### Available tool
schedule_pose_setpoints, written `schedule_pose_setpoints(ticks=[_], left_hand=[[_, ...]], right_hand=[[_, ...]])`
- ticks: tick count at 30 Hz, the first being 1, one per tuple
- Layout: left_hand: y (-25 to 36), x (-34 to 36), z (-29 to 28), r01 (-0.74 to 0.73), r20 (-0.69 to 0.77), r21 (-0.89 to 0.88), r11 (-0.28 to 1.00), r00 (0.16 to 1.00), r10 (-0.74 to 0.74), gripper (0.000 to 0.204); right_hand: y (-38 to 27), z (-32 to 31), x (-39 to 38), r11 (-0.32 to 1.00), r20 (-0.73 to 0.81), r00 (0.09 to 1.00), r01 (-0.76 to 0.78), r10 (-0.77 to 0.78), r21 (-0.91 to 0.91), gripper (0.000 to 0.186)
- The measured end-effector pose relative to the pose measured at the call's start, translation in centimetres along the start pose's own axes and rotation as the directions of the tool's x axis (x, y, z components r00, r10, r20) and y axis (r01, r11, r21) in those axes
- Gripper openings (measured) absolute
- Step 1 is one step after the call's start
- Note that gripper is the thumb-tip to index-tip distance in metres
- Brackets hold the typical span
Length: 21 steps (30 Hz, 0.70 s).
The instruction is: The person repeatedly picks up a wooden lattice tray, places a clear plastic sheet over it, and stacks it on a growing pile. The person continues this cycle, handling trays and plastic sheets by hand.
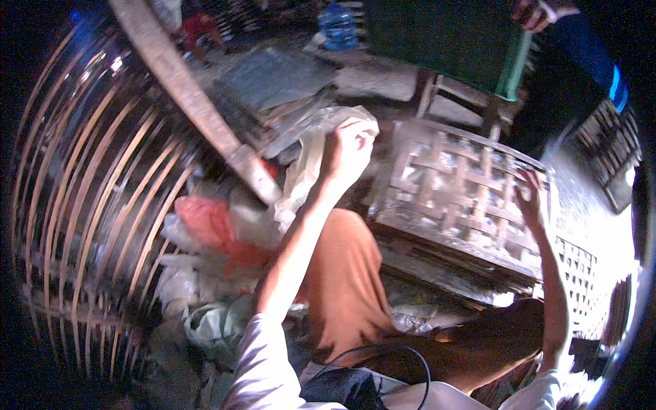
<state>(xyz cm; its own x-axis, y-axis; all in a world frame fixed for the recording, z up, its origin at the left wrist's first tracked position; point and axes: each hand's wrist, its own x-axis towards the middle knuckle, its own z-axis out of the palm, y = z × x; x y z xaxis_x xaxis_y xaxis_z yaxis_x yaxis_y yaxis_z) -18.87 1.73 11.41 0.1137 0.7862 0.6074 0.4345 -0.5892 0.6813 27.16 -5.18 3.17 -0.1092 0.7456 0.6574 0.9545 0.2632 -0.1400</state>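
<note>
My left hand (347,154) is raised in front of me with its fingers curled closed. A crumpled, whitish plastic bag (301,171) is gripped in it and trails down along the wrist. On the right, my right hand (532,198) has its fingers spread and holds nothing. It is over the right end of a low wooden stand with a woven slat top (461,181); whether the fingertips touch the slats I cannot tell. Between my hands, my bent knee (345,253) in brown trousers comes up beside the stand.
A slatted bamboo cage (89,239) curves along the left, crossed by a wooden beam (198,102). Red plastic (208,222) and pale plastic bags (179,283) lie beside it. Farther back are a blue water jug (338,27), a dark green panel (437,44) and another person's blue sleeve (591,51).
</note>
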Motion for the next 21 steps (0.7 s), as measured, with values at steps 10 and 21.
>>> schedule_pose_setpoints(ticks=[10, 21], left_hand=[[7.1, -2.6, 17.2, -0.597, 0.328, 0.167, 0.785, 0.784, 0.527, 0.009], [9.1, -6.2, 18.4, -0.740, 0.498, 0.192, 0.644, 0.639, 0.586, 0.020]], right_hand=[[-10.3, -4.5, 2.4, 0.949, 0.324, 0.946, -0.108, 0.006, 0.297, 0.067], [-9.3, -2.1, 0.8, 0.706, 0.452, 0.879, -0.223, -0.153, 0.672, 0.036]])
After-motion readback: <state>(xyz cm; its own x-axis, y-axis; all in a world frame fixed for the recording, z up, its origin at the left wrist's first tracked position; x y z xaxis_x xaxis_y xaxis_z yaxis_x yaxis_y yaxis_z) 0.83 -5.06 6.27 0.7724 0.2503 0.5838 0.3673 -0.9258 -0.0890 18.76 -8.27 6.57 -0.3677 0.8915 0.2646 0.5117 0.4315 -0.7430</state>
